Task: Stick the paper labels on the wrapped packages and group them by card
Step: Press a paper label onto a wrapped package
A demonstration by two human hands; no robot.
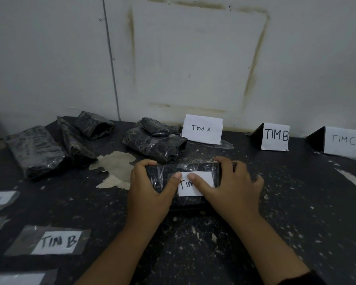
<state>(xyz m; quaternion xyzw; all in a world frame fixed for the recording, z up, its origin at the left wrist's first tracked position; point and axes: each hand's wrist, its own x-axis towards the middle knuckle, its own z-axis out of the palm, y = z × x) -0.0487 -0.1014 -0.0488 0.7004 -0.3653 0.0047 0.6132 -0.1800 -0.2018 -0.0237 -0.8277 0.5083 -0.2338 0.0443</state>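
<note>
**Label being pressed onto the package at table centre**

The package (162,175), wrapped in black under clear film, lies flat on the table (296,202) in front of the person. It is well short of the three cards at the back wall. A paper label (207,176) sits on its top face.

The left hand (150,188) grips the left end with curled fingers and the right hand (232,182) grips the right end likewise. Both thumbs press down on the label, the left thumb (176,177) at its left edge and the right thumb (193,178) across its middle. The writing reads "TIM", and the right thumb hides the final letter.

Recommended practice, as a judgement:
- Sweep the thumbs outward from the middle so the tape beds down without creases on the slippery film.
- Keep the fingers clamped on both ends so the package does not slide.
- Read the letter before moving the package, then set it by the matching card: TIM A card (201,129), TIM B card (275,136) or TIM C card (344,141).

Several packages (154,142) lie beside the TIM A card, and others (37,151) lie at far left. A spare TIM B label (57,241) waits at near left.
</note>
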